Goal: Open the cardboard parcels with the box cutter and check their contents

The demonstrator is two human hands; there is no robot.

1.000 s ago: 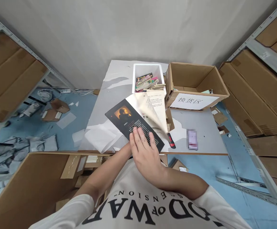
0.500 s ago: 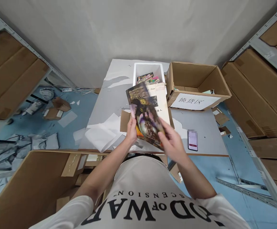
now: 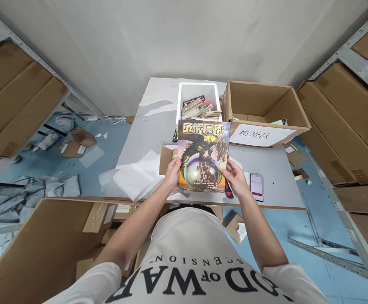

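Note:
A dragon-covered book (image 3: pixel 203 158) with gold Chinese lettering faces me, upright in the view, above the table. My left hand (image 3: pixel 173 172) is closed on its left edge, and my right hand (image 3: pixel 234 175) grips the lower right edge. Beneath the book, a small open cardboard box (image 3: pixel 165 160) shows only partly. A red and black object (image 3: pixel 228 189) pokes out by the book's lower right corner; most of it is hidden. Beyond the book stands a white foam box (image 3: pixel 198 86) with several books (image 3: pixel 196 106) inside.
At the back right of the grey table (image 3: pixel 158 126) stands a large open carton (image 3: pixel 263 105) with a handwritten label. A phone (image 3: pixel 256 186) lies to the right, crumpled white paper (image 3: pixel 139 177) to the left. Another big carton (image 3: pixel 22 253) stands below the table's left front. Shelves with boxes flank both sides.
The dragon book has turned from a slant to straight and squarely facing me. My right hand has moved up along its edge. The white sheet or book behind it no longer shows.

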